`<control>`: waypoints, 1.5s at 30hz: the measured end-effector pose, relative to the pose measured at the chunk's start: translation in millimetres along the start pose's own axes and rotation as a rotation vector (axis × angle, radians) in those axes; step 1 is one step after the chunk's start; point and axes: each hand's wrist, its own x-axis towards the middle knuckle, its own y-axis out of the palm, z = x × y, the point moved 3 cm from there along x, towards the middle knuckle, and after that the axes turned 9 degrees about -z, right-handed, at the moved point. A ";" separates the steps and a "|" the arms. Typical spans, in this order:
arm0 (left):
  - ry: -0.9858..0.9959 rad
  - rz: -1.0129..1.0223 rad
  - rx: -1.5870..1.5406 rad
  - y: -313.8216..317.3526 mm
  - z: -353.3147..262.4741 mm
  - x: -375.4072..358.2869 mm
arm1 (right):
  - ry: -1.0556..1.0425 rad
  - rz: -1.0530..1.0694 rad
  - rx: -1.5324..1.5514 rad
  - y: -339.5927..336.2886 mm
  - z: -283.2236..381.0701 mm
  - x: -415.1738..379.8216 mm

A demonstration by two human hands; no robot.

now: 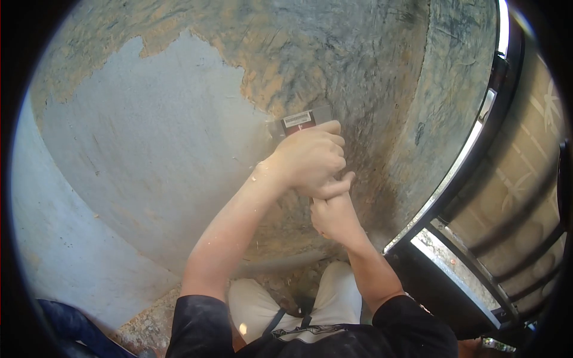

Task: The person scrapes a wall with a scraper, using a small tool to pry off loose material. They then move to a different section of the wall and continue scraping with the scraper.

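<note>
A wide-bladed scraper (323,113), with a barcode label on its blade, lies against the wall (358,71). Its blade is at the ragged border between smooth pale grey paint (161,131) and rough, bared brownish-grey surface. My left hand (313,156) is wrapped around the scraper close to the blade. Just below it, my right hand (335,218) is closed around the lower part of the handle, which is mostly hidden by the fingers. The two hands touch each other. Light flecks stick to my left wrist and forearm.
A black metal gate (477,244) with bars stands close on the right. Another pale wall (71,238) meets this one at the lower left. Debris lies on the ground (149,319) by my legs. Dark blue fabric (77,331) shows at the bottom left.
</note>
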 end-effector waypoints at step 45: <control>-0.021 -0.007 -0.047 40.2 -14.7 -29.8 | 0.547 0.058 0.971 -13.2 -60.4 -66.8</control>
